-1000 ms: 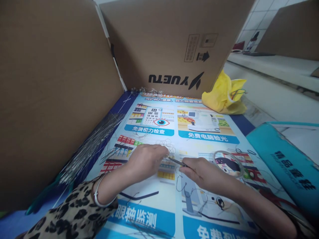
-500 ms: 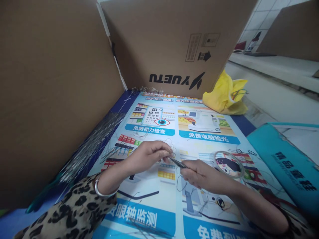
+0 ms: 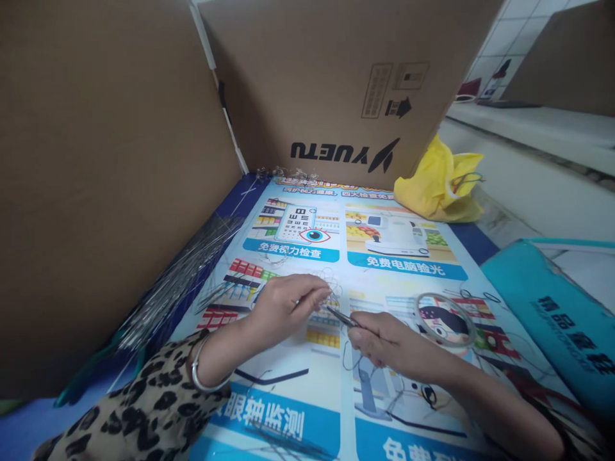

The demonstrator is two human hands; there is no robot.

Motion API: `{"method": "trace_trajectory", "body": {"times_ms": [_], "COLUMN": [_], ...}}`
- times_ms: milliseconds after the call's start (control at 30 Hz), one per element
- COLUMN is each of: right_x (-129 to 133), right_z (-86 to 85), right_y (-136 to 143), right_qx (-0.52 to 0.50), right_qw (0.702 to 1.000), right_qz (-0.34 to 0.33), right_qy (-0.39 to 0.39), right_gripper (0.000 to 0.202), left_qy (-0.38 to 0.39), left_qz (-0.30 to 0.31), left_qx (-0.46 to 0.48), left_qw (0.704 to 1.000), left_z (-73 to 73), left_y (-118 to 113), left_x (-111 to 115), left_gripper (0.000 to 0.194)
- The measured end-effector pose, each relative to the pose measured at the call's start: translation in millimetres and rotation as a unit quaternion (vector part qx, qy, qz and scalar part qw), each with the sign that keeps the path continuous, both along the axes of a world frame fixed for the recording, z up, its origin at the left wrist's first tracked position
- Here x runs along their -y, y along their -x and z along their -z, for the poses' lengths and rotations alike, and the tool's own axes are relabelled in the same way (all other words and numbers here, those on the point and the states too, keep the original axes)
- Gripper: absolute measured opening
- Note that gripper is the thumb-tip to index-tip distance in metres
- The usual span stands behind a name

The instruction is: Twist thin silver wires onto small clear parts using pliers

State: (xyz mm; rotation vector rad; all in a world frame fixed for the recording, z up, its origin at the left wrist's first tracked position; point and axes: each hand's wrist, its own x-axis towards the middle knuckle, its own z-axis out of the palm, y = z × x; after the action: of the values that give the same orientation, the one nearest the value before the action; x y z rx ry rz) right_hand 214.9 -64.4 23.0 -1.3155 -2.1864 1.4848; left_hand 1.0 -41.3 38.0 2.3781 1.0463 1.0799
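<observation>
My left hand (image 3: 291,307) is closed, with thumb and fingertips pinching a piece of thin bent wire (image 3: 332,282) whose fine loops stick out past the fingers. Gripped in my right hand (image 3: 384,339) is a pair of slim metal pliers (image 3: 342,316). Its tips point left, just below my left fingertips. Whether the jaws touch the wire is too small to make out. Both hands are above a printed poster (image 3: 321,358) that covers the table.
A bundle of straight wires (image 3: 168,282) lies at the left, along a tall cardboard wall (image 3: 120,128). On the right are a roll of clear tape (image 3: 473,333), a turquoise box (image 3: 542,307) and a yellow bag (image 3: 437,186). Loose wire bits (image 3: 288,442) are scattered on the poster.
The plier tips have dropped slightly away from my left fingertips. More of the wire loops shows above the fingers. The whole view has shifted a little.
</observation>
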Motion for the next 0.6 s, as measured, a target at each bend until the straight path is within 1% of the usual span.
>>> {"method": "trace_trajectory", "body": {"times_ms": [167,300,433,600], "right_x": [2,4,6,7], "right_z": [4.9,7.8,9.8,11.4], "right_y": [0,2,4,4], "right_qx": [-0.044,-0.069,-0.077,-0.081], "right_qw": [0.998,0.994,0.993,0.993], "right_qz": [0.042,0.080,0.085,0.081], "right_qy": [0.017,0.018,0.019,0.011], "right_gripper": [0.040,0.042,0.041,0.042], "left_qy": [-0.049,-0.048,-0.032,-0.040], "left_qz": [-0.037,-0.062,-0.068,-0.056], "left_qx": [-0.031,-0.020,-0.013,0.000], "left_qw": [0.998,0.997,0.997,0.998], "left_z": [3.6,3.5,4.3,7.3], "left_y": [0,-3,-5,-6], "left_x": [0,2,4,5], "left_gripper": [0.017,0.016,0.014,0.012]}}
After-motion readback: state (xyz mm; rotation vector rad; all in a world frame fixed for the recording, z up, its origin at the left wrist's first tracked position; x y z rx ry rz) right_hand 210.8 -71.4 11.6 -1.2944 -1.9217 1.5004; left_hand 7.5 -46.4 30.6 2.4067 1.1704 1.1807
